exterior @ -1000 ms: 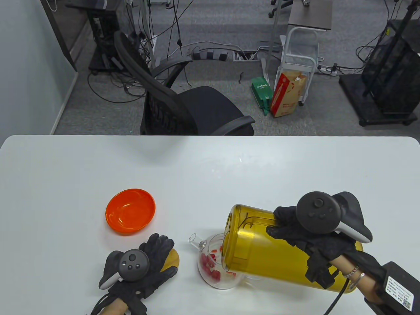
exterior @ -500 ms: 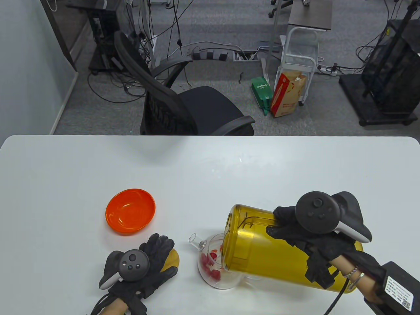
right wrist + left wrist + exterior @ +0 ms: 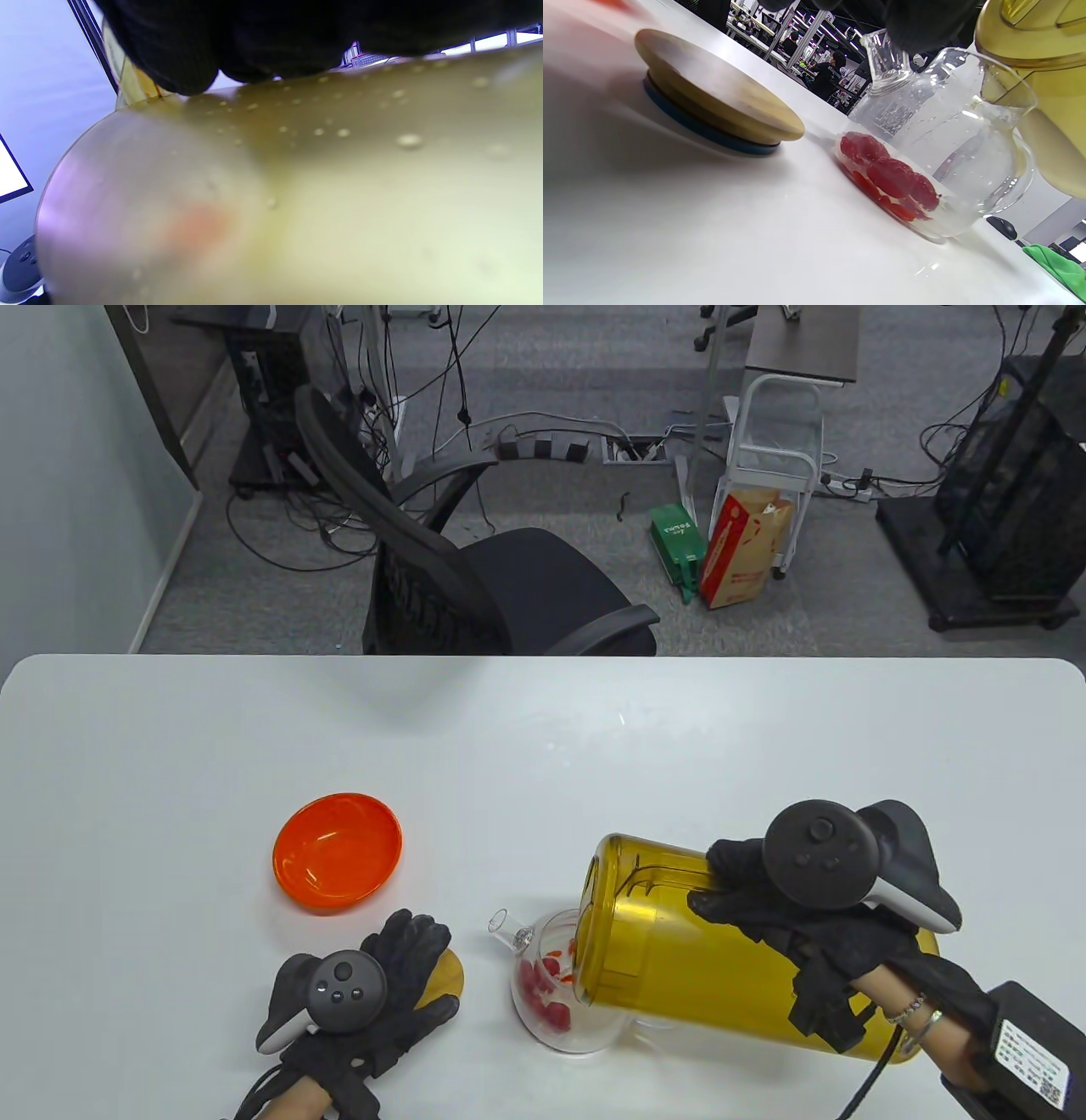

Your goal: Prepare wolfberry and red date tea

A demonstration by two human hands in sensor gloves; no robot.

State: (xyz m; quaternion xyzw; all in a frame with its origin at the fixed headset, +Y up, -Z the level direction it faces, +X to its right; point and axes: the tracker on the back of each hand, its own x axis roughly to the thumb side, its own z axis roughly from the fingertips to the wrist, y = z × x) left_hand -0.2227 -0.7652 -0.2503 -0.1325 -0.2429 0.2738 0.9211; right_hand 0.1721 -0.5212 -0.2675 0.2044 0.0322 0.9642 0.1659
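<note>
My right hand [image 3: 789,925] grips a big yellow translucent pitcher [image 3: 679,950], tipped on its side with its mouth over a clear glass teapot [image 3: 556,984]. The teapot holds red dates and berries [image 3: 543,993] at its bottom; they also show in the left wrist view [image 3: 886,173], next to the glass teapot [image 3: 950,144]. The pitcher's wall [image 3: 297,190] fills the right wrist view. My left hand [image 3: 382,993] rests flat on the table, its fingers over a round wooden lid [image 3: 445,976], which lies flat in the left wrist view [image 3: 712,106].
An orange bowl [image 3: 338,851] sits left of the teapot, behind my left hand. The white table [image 3: 543,746] stretches far behind. A black office chair [image 3: 475,585] stands past the far edge.
Almost nothing has moved. The red pieces in the teapot have shifted slightly; both hands and the pitcher hold their places.
</note>
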